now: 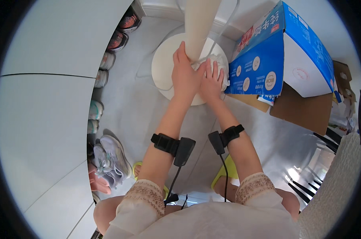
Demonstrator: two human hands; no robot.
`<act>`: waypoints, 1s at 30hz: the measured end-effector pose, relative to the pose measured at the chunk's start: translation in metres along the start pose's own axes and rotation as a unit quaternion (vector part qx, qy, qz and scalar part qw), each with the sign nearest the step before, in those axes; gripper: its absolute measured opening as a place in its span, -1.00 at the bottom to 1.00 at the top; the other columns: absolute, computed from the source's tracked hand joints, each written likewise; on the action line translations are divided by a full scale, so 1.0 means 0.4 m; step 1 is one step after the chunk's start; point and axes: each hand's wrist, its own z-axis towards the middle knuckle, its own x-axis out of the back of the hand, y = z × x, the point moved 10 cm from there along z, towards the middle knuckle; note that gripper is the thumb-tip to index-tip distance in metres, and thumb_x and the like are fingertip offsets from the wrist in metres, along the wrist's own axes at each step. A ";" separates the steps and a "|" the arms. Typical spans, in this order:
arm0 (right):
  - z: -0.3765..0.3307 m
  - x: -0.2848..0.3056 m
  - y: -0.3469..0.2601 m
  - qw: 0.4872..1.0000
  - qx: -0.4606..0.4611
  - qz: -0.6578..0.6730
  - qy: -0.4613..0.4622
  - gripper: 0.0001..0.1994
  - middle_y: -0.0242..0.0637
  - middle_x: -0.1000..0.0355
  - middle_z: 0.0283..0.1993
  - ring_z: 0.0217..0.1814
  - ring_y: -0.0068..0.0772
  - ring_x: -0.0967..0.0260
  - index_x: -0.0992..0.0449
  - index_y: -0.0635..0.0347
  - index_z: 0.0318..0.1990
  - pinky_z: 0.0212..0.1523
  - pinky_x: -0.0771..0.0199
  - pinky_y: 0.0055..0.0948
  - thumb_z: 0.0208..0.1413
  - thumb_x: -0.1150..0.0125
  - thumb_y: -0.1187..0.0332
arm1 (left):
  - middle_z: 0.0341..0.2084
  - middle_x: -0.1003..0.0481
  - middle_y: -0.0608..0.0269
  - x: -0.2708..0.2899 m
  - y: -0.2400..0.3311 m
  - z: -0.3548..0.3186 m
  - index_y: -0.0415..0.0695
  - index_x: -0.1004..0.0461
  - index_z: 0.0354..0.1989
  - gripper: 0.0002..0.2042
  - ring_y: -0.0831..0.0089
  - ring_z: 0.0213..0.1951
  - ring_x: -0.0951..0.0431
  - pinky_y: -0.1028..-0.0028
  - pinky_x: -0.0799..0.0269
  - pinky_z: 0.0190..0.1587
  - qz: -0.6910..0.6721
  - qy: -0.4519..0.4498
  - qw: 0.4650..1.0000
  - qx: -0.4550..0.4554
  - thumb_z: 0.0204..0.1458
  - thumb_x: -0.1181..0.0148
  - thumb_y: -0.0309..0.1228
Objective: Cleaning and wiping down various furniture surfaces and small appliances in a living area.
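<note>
At upper right I see a big blue-and-white carton [284,51], tilted, with red panels and round white labels on its blue side. Flat brown cardboard [304,109] lies under it, toward the right edge.

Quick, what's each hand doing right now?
Left hand: laid against the cream pole, grasp unclear.
Right hand: open, pressing a white cloth on the round base.

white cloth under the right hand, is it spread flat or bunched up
Bunched up. The white cloth sits crumpled in folds under the right hand, pressed on the round white base beside the pole.
</note>
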 end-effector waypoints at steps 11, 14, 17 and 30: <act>-0.015 0.017 -0.030 0.999 -0.018 0.036 -0.015 -0.52 -0.19 0.12 0.40 0.45 -0.06 0.32 -0.26 0.04 0.20 0.33 0.40 0.11 0.13 0.06 0.14 | -0.39 -0.54 0.06 -0.024 -0.038 0.055 -0.15 -0.29 -0.02 -0.49 0.08 -0.29 -0.54 0.26 -0.43 -0.27 0.050 -0.154 0.986 0.037 -0.22 -0.27 -0.37; -0.003 0.020 -0.040 0.998 0.006 0.053 -0.038 -0.53 -0.22 0.08 0.39 0.44 -0.10 0.28 -0.28 0.04 0.19 0.34 0.37 0.07 0.11 0.01 0.17 | -0.37 -0.55 0.08 0.000 -0.042 0.058 -0.20 -0.40 -0.15 -0.61 0.20 -0.30 -0.55 0.34 -0.43 -0.26 0.055 -0.159 0.986 0.006 -0.21 -0.28 -0.39; 0.033 0.036 -0.040 0.992 0.030 0.122 -0.018 -0.55 -0.27 0.02 0.37 0.43 -0.17 0.23 -0.32 0.01 0.16 0.36 0.35 0.01 0.07 -0.03 0.26 | -0.35 -0.54 0.11 0.005 -0.052 0.067 -0.26 -0.46 -0.25 -0.70 0.38 -0.30 -0.55 0.45 -0.41 -0.25 0.046 -0.185 0.982 -0.001 -0.20 -0.30 -0.44; 0.229 -0.014 -0.038 0.994 0.004 0.106 0.017 -0.52 -0.32 -0.01 0.36 0.44 -0.30 0.21 -0.32 -0.13 0.16 0.37 0.35 -0.09 0.01 -0.09 0.30 | -0.27 -0.48 0.20 -0.005 -0.046 0.064 -0.28 -0.42 -0.25 -0.73 0.55 -0.40 -0.45 0.57 -0.36 -0.38 -0.008 -0.209 0.978 -0.020 -0.18 -0.28 -0.56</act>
